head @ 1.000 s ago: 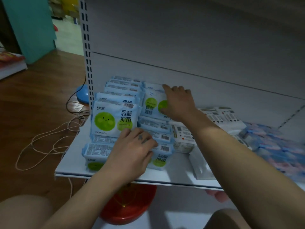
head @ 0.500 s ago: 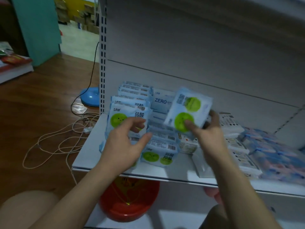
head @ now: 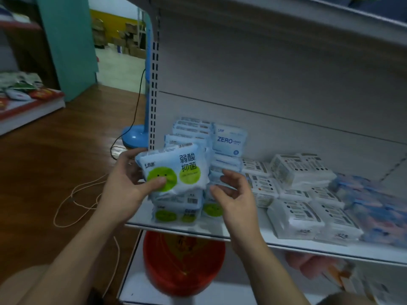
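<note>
Blue pack with two green circles (head: 176,170): it is up off the shelf, held tilted in the air just in front of the piles of the same goods. The left hand (head: 123,183) is clamped on its left end, thumb across the front on one green circle and fingers behind. The right hand (head: 235,194) hangs just beside the pack's right edge, fingers loosely curled and apart, gripping nothing; I cannot tell whether a fingertip brushes the wrapper.

Directly beneath and behind sit the matching packs (head: 176,208), piled in a couple of rows at the left end of the shelf (head: 308,246), with a ZERO pack (head: 229,139) standing at the back. Further right lie white packs (head: 297,172), then blurred blue-and-pink ones (head: 374,205). Below the shelf sits a red basin (head: 182,260); a pale cord (head: 72,194) loops over the wooden floor to the left.

By my reckoning the stocking is well along: most packs already lie in their piles, and this one is yet to be set down among them, likely on top of the front pile.
</note>
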{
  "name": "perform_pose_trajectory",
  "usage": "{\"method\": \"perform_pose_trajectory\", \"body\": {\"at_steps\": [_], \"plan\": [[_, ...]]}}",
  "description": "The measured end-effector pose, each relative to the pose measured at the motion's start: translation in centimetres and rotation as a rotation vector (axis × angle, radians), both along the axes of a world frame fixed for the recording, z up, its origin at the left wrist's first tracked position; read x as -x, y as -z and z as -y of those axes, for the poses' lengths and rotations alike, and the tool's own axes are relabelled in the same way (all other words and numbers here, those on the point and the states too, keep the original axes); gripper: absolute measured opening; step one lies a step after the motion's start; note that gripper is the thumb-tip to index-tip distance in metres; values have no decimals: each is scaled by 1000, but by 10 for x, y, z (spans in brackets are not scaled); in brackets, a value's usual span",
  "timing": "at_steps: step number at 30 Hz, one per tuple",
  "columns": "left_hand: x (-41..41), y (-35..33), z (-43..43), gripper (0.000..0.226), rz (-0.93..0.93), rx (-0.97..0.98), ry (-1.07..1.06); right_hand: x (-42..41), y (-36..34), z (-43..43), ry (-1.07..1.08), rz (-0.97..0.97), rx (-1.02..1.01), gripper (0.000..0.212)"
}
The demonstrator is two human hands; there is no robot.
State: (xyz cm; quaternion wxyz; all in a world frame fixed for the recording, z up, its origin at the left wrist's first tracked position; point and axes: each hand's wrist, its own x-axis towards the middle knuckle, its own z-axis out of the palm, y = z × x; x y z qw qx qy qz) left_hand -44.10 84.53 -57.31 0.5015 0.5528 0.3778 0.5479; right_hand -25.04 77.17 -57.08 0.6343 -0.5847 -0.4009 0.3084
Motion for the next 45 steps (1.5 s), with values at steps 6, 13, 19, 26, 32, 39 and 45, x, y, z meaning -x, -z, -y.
{"method": "perform_pose_trajectory", "body": {"at_steps": [6,13,19,26,32,39,45], "plan": [[-5,9,-25,58,-297,-40,45,-20,8,10,4,70,38,39],[-18,17,-33,55,-341,-72,-30,-43,16,18,77,153,79,40],[-26,28,-30,42,-382,-56,-64,-18,30,4,-71,584,205,59],[-30,30,-18,55,-453,-73,-121,9,39,-8,-5,565,200,62],[-31,24,-15,55,-425,-37,-122,20,47,-10,-51,303,135,55],[-29,20,-5,87,-521,-85,-284,-10,16,-7,-36,504,245,47],[-45,-1,6,57,-708,-528,-365,-66,-23,-36,80,761,288,39]]}}
